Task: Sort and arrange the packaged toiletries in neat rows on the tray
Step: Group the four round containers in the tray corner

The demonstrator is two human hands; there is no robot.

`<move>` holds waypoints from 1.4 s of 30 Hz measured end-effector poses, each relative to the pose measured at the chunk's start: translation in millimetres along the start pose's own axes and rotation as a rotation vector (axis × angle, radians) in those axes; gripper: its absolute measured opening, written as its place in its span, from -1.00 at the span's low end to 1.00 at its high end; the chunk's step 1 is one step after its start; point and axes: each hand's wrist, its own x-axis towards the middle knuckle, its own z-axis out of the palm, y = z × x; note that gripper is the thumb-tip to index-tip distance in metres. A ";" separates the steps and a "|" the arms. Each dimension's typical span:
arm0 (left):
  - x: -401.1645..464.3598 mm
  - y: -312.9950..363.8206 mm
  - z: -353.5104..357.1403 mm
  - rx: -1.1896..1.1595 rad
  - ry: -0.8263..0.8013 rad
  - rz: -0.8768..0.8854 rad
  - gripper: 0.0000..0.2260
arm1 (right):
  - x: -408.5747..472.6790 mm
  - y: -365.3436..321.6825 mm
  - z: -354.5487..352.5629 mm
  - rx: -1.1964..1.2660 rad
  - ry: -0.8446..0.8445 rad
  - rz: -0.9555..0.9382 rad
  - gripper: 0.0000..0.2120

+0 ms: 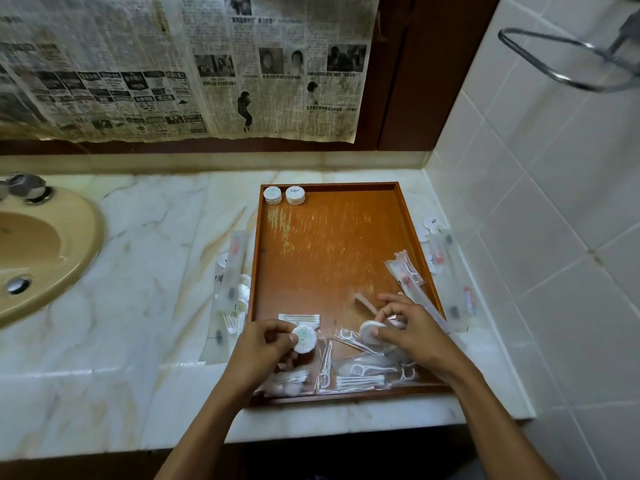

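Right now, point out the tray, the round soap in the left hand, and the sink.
tray [329,183]: head view, far rim.
round soap [304,339]: head view, top face.
sink [78,258]: head view, right rim.

Just one camera here, worn on the person's head, looking forward and steeply down at a marble counter [138,271]. It's wide-angle, so straight edges bow near the borders. The wooden tray [332,244] sits right in the middle, close below the lens, with both forearms coming in from the bottom edge. The view reaches far enough up to catch newspaper [173,64] stuck on the back wall, a sink [45,251] cut off at the left edge, and tiled wall [554,202] running down the right. No second view, so nothing overlaps.
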 end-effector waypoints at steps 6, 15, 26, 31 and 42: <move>5.0 8.3 -1.1 -0.128 -0.015 0.011 -0.93 | -7.9 -28.6 7.5 0.341 0.193 -0.097 -0.94; 28.0 32.3 -12.6 -0.241 -0.022 0.072 -0.89 | 25.1 -51.7 22.7 0.556 0.234 -0.037 -0.72; 67.8 58.4 -36.0 -0.239 0.035 0.091 -0.83 | 77.3 -72.3 41.6 0.353 0.194 -0.002 -0.80; 97.1 72.3 -49.0 -0.211 0.102 0.103 -0.82 | 104.7 -83.4 41.9 0.430 0.211 -0.029 -0.81; 208.3 126.7 -78.0 -0.098 0.289 0.127 -0.83 | 220.4 -121.7 30.5 0.363 0.238 -0.069 -0.82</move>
